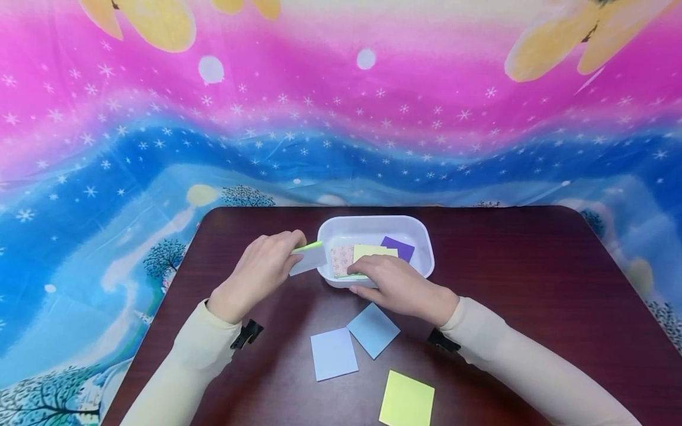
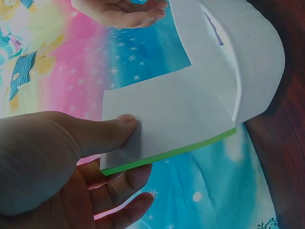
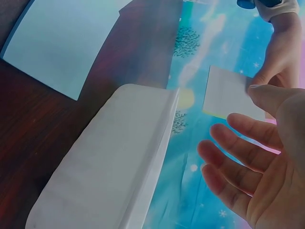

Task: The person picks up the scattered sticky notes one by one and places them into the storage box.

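My left hand [image 1: 264, 264] pinches a sticky note pad [image 2: 162, 112] between thumb and fingers. The pad has a bright green edge and its pale backing faces the thumb. It is held up at the left rim of a white plastic tub [image 1: 419, 228]. My right hand [image 1: 396, 283] is over the tub's near rim, its fingers relaxed and spread with nothing between them [image 3: 233, 164]. Inside the tub lie a pale yellow pad [image 1: 367, 251], a purple pad [image 1: 403, 247] and a pinkish patterned piece [image 1: 339, 258], partly covered by the right hand.
Nearer on the dark wooden table [image 1: 511, 355] lie a blue pad [image 1: 373, 331], a pale lavender pad [image 1: 334, 354] and a yellow-green pad [image 1: 407, 399]. A colourful printed cloth [image 1: 319, 106] hangs behind the table's far edge.
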The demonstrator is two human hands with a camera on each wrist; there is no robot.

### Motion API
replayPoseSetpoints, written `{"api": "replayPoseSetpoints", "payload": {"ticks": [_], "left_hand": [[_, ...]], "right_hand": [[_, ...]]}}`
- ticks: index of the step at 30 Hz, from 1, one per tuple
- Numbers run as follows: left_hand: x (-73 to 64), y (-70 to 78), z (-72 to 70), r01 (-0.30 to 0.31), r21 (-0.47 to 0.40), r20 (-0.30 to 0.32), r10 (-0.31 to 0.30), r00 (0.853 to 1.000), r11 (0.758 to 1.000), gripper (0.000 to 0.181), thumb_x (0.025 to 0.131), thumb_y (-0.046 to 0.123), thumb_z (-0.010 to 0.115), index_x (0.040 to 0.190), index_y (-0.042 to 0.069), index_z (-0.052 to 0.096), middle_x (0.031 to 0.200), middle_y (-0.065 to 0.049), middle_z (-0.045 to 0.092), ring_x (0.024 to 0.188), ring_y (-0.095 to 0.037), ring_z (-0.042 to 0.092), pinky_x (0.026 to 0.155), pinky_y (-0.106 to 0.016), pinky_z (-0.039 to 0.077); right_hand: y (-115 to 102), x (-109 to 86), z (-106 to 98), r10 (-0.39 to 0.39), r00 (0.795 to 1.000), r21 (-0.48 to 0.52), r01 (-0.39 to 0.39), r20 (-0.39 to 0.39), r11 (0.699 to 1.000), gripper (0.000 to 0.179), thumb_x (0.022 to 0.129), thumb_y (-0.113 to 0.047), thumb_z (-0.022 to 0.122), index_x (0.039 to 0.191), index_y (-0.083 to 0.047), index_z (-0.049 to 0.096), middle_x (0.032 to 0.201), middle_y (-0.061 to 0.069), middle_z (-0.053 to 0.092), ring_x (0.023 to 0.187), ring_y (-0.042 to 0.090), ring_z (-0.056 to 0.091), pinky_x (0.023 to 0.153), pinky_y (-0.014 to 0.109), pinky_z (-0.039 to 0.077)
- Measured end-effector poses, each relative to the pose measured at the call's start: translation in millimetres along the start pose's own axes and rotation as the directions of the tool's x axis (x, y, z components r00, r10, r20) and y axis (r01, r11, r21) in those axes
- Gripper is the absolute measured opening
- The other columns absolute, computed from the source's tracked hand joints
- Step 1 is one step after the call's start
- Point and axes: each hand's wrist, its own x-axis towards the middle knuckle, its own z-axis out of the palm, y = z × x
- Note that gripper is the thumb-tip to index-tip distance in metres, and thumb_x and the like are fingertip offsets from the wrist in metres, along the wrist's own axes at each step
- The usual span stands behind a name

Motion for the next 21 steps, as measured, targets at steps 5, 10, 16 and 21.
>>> {"api": "replayPoseSetpoints", "payload": {"ticks": [5,10,16,21], "left_hand": [[5.0,0.9,1.8,-0.009,-0.004,0.003,0.009,1.000,1.000,0.016,0.090,0.010,0.076,0.099,0.015,0.063,0.089,-0.001,0.072,0.071,-0.016,0.062,0.065,-0.034,0.048],[8.5,2.6,5.2,-0.023,-0.012,0.003,0.023,1.000,1.000,0.015,0.090,0.010,0.075,0.097,0.015,0.063,0.085,0.001,0.070,0.068,-0.015,0.059,0.064,-0.033,0.046],[13.2,5.7,8.4,-0.037,-0.015,0.003,0.037,0.999,0.999,0.016,0.090,0.011,0.076,0.095,0.014,0.061,0.084,0.001,0.069,0.066,-0.014,0.055,0.062,-0.031,0.043],[19.2,8.0,11.1,-0.050,-0.007,0.010,0.050,0.999,0.999,0.016,0.091,0.013,0.076,0.098,0.014,0.061,0.086,0.000,0.069,0.068,-0.015,0.057,0.064,-0.032,0.045]], "right_hand": [[3,-0.9,0,0.013,1.000,-0.030,-0.014,-0.011,0.999,0.034,0.094,-0.030,0.073,0.123,-0.013,0.070,0.117,0.002,0.074,0.107,0.015,0.069,0.094,0.038,0.056],[6,-1.2,0,0.019,1.000,-0.030,-0.019,-0.016,0.999,0.033,0.094,-0.030,0.072,0.122,-0.013,0.071,0.116,0.002,0.074,0.106,0.015,0.069,0.094,0.039,0.056],[10,-1.8,0,0.026,0.999,-0.034,-0.027,-0.022,0.999,0.033,0.094,-0.030,0.072,0.122,-0.012,0.071,0.117,0.002,0.074,0.107,0.016,0.069,0.094,0.039,0.056],[13,-1.8,2,0.036,0.999,-0.031,-0.037,-0.033,0.999,0.033,0.093,-0.028,0.074,0.122,-0.013,0.070,0.118,0.001,0.074,0.108,0.017,0.069,0.095,0.040,0.056]]}}
